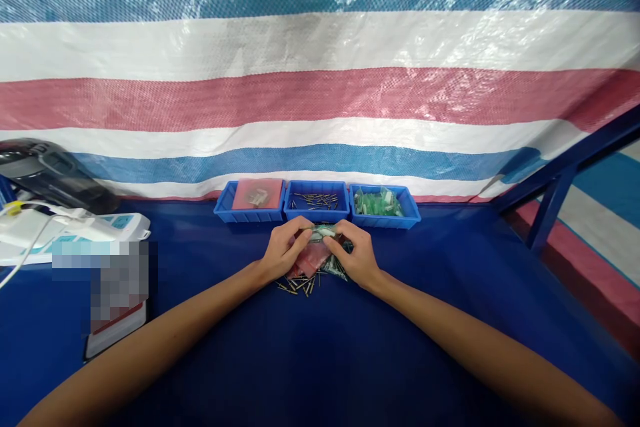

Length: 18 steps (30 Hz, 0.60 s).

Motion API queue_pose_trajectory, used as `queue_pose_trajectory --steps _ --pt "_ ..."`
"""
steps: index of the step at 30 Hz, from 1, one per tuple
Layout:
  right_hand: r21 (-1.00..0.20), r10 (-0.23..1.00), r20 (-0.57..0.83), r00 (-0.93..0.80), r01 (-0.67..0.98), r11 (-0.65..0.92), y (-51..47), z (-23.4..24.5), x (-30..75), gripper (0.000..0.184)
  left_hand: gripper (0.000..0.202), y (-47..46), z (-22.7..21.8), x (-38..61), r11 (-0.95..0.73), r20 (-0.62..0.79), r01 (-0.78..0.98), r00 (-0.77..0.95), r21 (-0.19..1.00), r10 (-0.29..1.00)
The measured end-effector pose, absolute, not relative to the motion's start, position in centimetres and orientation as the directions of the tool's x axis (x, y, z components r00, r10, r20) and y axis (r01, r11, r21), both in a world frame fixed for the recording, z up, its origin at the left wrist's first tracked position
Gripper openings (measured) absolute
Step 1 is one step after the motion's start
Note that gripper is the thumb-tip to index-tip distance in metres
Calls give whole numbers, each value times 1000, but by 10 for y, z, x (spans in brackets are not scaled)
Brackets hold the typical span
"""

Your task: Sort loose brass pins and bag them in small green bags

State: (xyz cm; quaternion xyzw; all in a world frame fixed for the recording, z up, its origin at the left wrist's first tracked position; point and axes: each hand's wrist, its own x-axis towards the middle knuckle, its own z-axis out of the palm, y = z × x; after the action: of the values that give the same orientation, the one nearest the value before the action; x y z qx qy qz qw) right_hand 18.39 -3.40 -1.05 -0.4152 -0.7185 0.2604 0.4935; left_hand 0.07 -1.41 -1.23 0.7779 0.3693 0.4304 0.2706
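My left hand and my right hand pinch the two sides of a small clear plastic bag with a greenish tint. Something pale shows in that bag; its kind I cannot make out. Just beneath it lies a pink plastic bag. Thin metal pieces that look like blind rivets are scattered on the blue table below my hands. Another greenish clear bag lies beside my right hand's fingers, partly hidden by them.
Three blue bins stand in a row behind my hands: the left bin holds a pink bag, the middle bin rivets, the right bin greenish bags. At left are a white power strip and a dark bottle-like object. A striped sheet hangs behind.
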Motion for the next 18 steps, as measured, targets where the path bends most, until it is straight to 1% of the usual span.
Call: queue_pose_trajectory --steps 4,7,11,14,15,18 --pt "-775 840 534 -99 342 532 -36 -11 184 21 29 -14 -12 1 -541 431 356 344 762 834" --pt "-770 825 562 -57 330 547 -36 -12 184 18 30 -13 -9 3 -556 412 411 390 723 823" --pt "-764 812 581 -60 303 569 -34 -13 184 20 35 -11 -8 5 -622 493 425 380 658 782" --pt "-792 829 553 -78 259 553 -34 -15 184 10 39 -11 -9 5 -677 572 398 363 619 736" --pt "-801 836 543 -80 250 544 -35 -16 184 10 41 -11 -10 4 -690 589 393 361 607 723" --pt "-801 840 537 -79 262 538 -36 -17 184 10 47 -12 -11 3 -706 598 396 377 586 708"
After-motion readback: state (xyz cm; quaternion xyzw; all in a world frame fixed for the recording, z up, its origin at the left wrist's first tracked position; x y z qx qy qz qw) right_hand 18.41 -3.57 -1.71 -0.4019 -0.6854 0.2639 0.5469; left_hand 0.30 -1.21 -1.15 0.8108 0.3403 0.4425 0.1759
